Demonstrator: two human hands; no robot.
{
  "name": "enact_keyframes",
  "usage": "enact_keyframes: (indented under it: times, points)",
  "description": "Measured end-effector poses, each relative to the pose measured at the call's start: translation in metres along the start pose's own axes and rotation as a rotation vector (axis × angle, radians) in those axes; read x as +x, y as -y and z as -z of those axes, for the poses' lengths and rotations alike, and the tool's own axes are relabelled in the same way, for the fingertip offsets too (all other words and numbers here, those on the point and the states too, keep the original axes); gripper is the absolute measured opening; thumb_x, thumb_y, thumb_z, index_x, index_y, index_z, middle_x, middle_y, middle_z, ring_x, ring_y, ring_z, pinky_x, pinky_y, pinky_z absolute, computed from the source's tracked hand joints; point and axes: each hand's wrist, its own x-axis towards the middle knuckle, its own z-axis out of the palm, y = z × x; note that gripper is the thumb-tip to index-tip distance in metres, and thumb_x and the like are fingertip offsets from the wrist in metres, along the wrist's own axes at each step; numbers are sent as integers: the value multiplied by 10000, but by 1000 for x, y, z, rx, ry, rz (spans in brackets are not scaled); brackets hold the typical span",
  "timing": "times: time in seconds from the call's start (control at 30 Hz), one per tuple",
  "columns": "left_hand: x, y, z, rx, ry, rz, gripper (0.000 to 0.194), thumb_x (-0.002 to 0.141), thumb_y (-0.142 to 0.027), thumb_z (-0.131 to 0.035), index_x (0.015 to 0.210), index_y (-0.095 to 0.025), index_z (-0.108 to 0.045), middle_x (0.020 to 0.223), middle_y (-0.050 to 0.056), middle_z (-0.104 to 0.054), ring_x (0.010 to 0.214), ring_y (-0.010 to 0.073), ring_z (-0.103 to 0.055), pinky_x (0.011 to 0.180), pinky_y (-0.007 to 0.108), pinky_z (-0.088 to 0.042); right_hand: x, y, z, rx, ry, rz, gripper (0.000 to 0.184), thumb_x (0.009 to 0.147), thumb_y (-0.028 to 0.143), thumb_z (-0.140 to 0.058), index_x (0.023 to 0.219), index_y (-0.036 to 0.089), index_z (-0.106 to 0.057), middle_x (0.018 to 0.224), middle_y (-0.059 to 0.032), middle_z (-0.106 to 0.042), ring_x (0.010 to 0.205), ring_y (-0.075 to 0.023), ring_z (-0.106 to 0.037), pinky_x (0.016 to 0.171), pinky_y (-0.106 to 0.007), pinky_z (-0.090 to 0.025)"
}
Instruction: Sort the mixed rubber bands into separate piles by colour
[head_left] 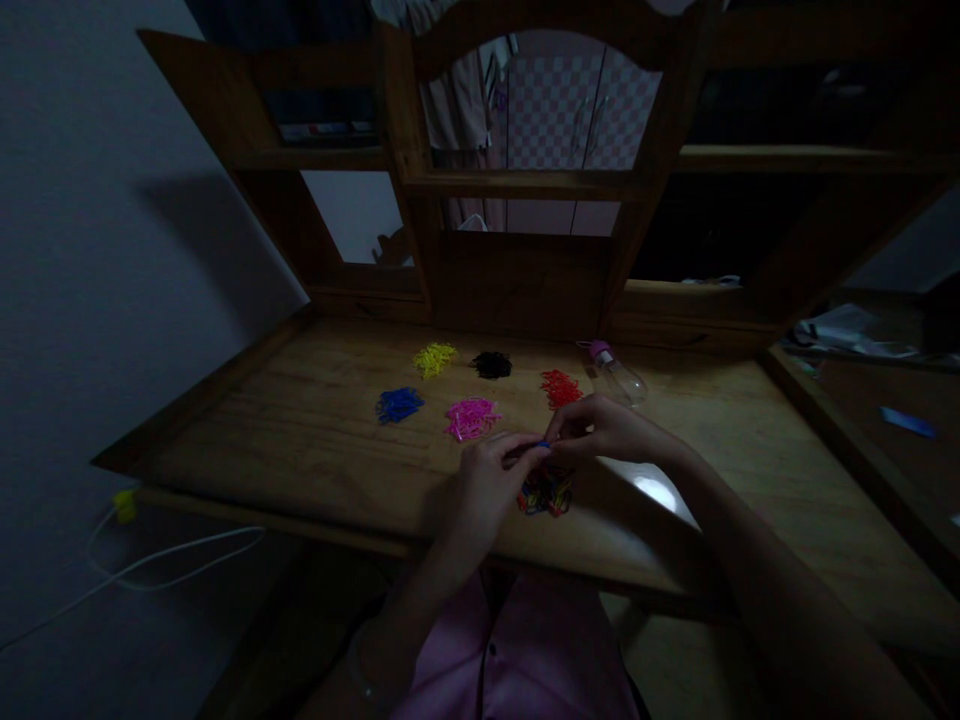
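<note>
My left hand (491, 475) and my right hand (600, 430) meet over the wooden desk (315, 440), fingertips pinched together on a small blue band (543, 445). Just below them lies a mixed pile of coloured bands (546, 494). Sorted piles lie farther back: blue (398, 404), pink (472, 418), yellow (433, 358), black (492, 364) and red (560, 387). The pink pile is the one nearest my left hand.
A clear plastic bottle with a pink cap (616, 372) lies on its side behind the red pile. A wooden hutch with shelves (525, 185) rises at the desk's back. A white cable (172, 560) hangs off the left front edge. The room is dim.
</note>
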Motion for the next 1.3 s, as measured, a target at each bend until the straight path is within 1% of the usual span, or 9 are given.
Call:
enact_keyframes:
  times: [0.27,0.53,0.73,0.8,0.93,1.0,1.07,1.2,1.3]
  points:
    - [2,5,7,24,-16,10,144,816,-249,-637,904,-208,-744,875,25,-744,781,182,-698,723,263,-556,2,-2,-6,-7,-26,24,273,748,388,-712,894,158,-690,672,-2,-626,572,-101,-523,492,-196,-377]
    - [5,8,15,-116,-1,74,126,795,-221,-636,870,-155,-712,836,42,-726,753,171,-701,694,237,-560,4,-4,-3,34,10,-25,310,731,394,-724,910,145,-677,724,-23,-650,638,-124,-572,540,-206,-421]
    - [5,8,23,-191,-8,122,130,773,-248,-660,848,-149,-698,846,47,-727,748,173,-703,709,249,-565,3,-6,2,-24,-14,-59,286,762,398,-683,907,152,-678,679,-9,-626,588,-113,-536,503,-204,-377]
    - [3,7,27,-215,-24,140,136,765,-260,-670,843,-150,-687,820,40,-727,724,171,-705,697,252,-568,1,-6,4,-54,21,-66,271,770,390,-673,904,154,-682,689,-9,-627,597,-114,-535,507,-204,-373]
    - [-4,7,36,-245,-41,182,159,752,-277,-687,831,-141,-665,768,38,-722,708,174,-706,677,252,-569,-2,-7,5,-117,173,-32,237,752,349,-695,889,154,-693,733,-10,-634,647,-121,-548,549,-204,-390]
    - [-7,8,39,-247,-49,190,169,755,-287,-686,832,-139,-660,773,44,-724,713,176,-706,677,253,-568,-2,-8,2,-133,193,-22,235,752,336,-696,906,158,-692,735,-4,-624,648,-117,-538,552,-203,-385]
    - [-10,9,42,-238,-65,192,168,756,-289,-686,823,-138,-658,773,48,-726,711,176,-706,682,252,-565,0,-8,-1,-141,141,-23,228,767,338,-683,917,165,-687,700,8,-588,610,-105,-498,525,-199,-354]
    - [-15,12,45,-218,-79,231,171,750,-293,-697,812,-138,-662,768,52,-731,717,180,-709,656,235,-557,5,-8,-3,-162,-85,-2,241,829,376,-623,931,163,-665,577,48,-421,510,-87,-357,467,-216,-250]
    - [-17,13,47,-228,-72,265,186,742,-310,-708,819,-143,-678,762,49,-736,713,179,-710,630,226,-555,9,-12,-4,-231,-183,7,290,842,409,-608,984,162,-661,573,52,-382,505,-90,-338,468,-226,-230]
